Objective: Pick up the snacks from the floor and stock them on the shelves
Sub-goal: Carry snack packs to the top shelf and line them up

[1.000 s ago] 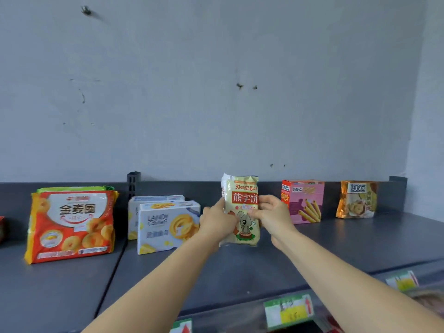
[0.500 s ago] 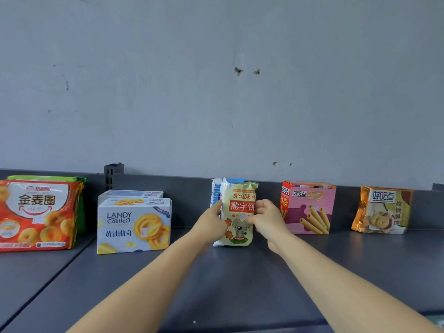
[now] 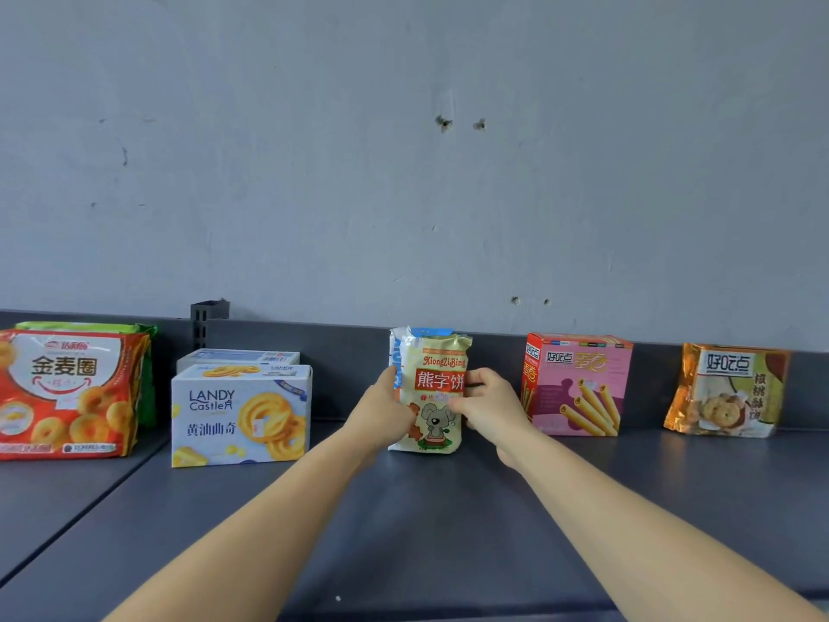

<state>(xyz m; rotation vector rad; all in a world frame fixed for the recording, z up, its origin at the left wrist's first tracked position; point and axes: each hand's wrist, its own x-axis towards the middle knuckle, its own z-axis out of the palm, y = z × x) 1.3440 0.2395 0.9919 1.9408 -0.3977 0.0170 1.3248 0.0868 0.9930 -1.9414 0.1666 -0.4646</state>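
Finding: the bear biscuit packet [image 3: 437, 397] had been carried back across the shelf [image 3: 403, 540] over the last second. A second earlier it was held well forward of the row; at this moment it stood upright, its base on the shelf surface, close in front of a blue-and-white packet [image 3: 396, 352] at the back panel. Whether the two packets touched could not be told.

Hands: both remained on the packet. The left hand [image 3: 381, 410] gripped its left edge with the fingers curled round it. The right hand [image 3: 491, 406] pinched the right edge, thumb across the front print.

Position in row: between the Landy Castle box [image 3: 240, 415] on the left and the pink wafer-roll box [image 3: 576, 383] on the right, apart from both. A red ring-biscuit bag [image 3: 67, 392] and an orange pouch [image 3: 726, 390] stood at the far ends.

Assessment: this item appeared placed, with only the release outstanding. The packet is soft and narrow-based, so it may tip forward once let go. The floor was out of view, so what remains to be stocked could not be judged.
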